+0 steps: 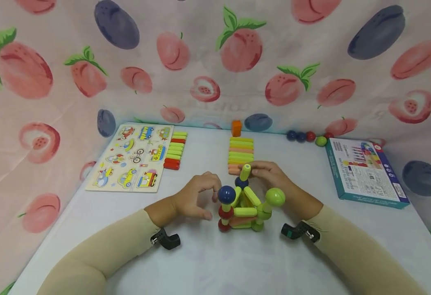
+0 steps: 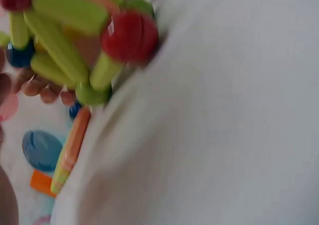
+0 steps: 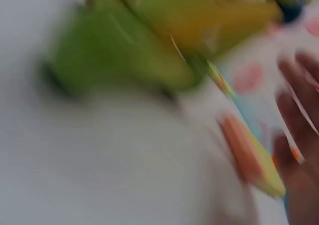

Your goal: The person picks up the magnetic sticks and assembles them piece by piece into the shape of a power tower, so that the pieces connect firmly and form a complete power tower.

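Note:
A frame of green sticks (image 1: pixel 246 212) joined by red, green and blue balls stands on the table between the hands. Short sticks rise from its corners: one bears a blue ball (image 1: pixel 226 194), another a green ball (image 1: pixel 275 197), while the rear stick (image 1: pixel 245 172) has a bare top. On the frame's left, my left hand (image 1: pixel 197 196) has loosely bent fingers and holds nothing. My right hand (image 1: pixel 274 176) is behind and right of it, fingers extended near the rear stick. The right wrist view shows these fingers (image 3: pixel 299 110) spread, with the green parts (image 3: pixel 119 51) blurred.
A picture puzzle board (image 1: pixel 130 157) lies at left, beside a row of green and red sticks (image 1: pixel 176 150). Behind the frame are more sticks (image 1: pixel 241 149) and an orange block (image 1: pixel 236 128). Loose balls (image 1: pixel 310 136) and a teal box (image 1: pixel 366 172) are at right.

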`<state>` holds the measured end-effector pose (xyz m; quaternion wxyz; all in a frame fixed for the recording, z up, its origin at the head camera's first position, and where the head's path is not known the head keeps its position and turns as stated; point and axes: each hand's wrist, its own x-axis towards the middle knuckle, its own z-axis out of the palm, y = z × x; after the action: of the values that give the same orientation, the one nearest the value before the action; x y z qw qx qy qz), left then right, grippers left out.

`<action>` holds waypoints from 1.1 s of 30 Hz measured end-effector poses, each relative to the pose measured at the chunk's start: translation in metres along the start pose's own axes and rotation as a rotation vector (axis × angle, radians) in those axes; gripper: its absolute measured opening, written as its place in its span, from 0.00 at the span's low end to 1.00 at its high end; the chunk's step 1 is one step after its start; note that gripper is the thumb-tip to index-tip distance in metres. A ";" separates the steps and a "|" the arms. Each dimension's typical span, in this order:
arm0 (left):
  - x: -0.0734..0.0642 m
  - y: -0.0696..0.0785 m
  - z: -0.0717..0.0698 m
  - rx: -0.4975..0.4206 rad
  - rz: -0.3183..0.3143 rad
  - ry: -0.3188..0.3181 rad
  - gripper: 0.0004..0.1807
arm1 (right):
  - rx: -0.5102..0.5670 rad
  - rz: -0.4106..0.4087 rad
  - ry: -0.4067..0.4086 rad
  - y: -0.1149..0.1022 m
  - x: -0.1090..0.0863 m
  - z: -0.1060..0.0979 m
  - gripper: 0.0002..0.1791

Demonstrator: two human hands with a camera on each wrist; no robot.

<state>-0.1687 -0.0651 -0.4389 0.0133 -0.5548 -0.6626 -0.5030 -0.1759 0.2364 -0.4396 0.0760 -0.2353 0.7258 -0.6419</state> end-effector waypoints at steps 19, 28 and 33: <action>0.058 -0.003 0.013 -0.293 -0.296 -0.021 0.19 | -1.444 0.479 0.209 0.018 0.056 -0.136 0.22; 0.057 -0.005 0.014 -0.301 -0.276 0.009 0.16 | -1.178 0.389 0.464 0.011 0.056 -0.114 0.26; 0.057 -0.010 0.017 -0.319 -0.246 0.014 0.15 | -0.518 0.077 0.495 -0.042 0.046 -0.064 0.19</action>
<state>-0.1893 -0.0110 -0.4212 -0.1319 -0.4612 -0.6372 -0.6032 -0.2325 0.2705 -0.3795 -0.1401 -0.0564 0.8693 -0.4707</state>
